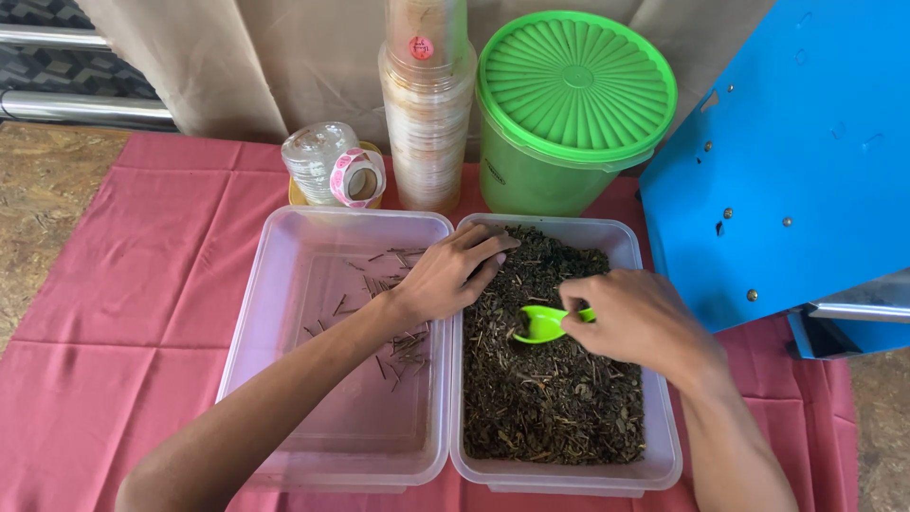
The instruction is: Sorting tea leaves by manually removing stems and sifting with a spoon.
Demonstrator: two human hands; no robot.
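Right hand [637, 318] pinching green scoop [542, 324], bowl pointing left into dried leaves [550, 398]; left hand [450, 275] resting just left of scoop, fingers [488, 248] loosely spread, holding nothing.

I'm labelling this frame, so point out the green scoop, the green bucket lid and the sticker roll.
green scoop [538, 324]: head view, on its bowl.
green bucket lid [576, 83]: head view, on the ribbed top.
sticker roll [357, 177]: head view, on its outer band.

R hand [637, 318] w/ green scoop [542, 323], L hand [453, 272] in dried-leaf tub [621, 248].
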